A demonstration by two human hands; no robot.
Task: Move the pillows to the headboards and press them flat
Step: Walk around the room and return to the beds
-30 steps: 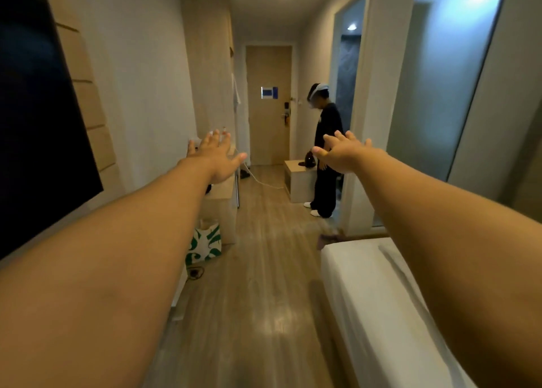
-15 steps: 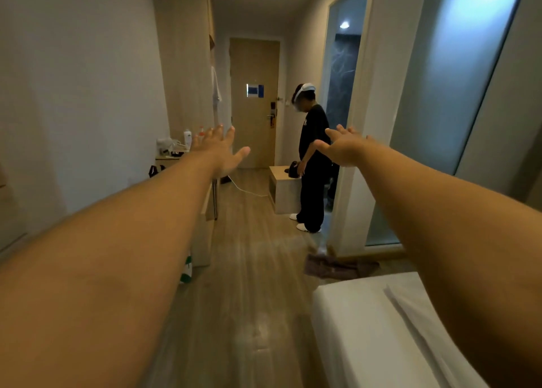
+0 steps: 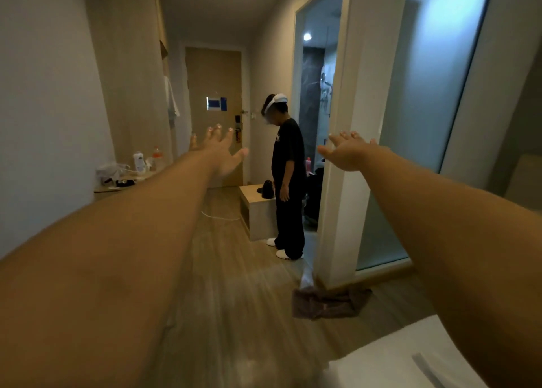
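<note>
Head view: left hand (image 3: 218, 150) and right hand (image 3: 350, 153) spread, empty (bed (image 3: 390, 364) corner cut off).

Setting: hotel guest room, entry corridor end. Evidence: wooden entry door (image 3: 215, 115) at 12 o'clock with a posted notice (image 3: 216, 103) and an electronic lock (image 3: 238, 125); glass-walled bathroom (image 3: 318, 100) at 1 o'clock, shower fitting visible; white-sheeted bed corner (image 3: 390, 364) at 5 o'clock; narrow desk (image 3: 117, 186) with bottles at 10 o'clock; tall wardrobe panel (image 3: 132, 74) at 11 o'clock; wood-look floor (image 3: 234, 299).
</note>
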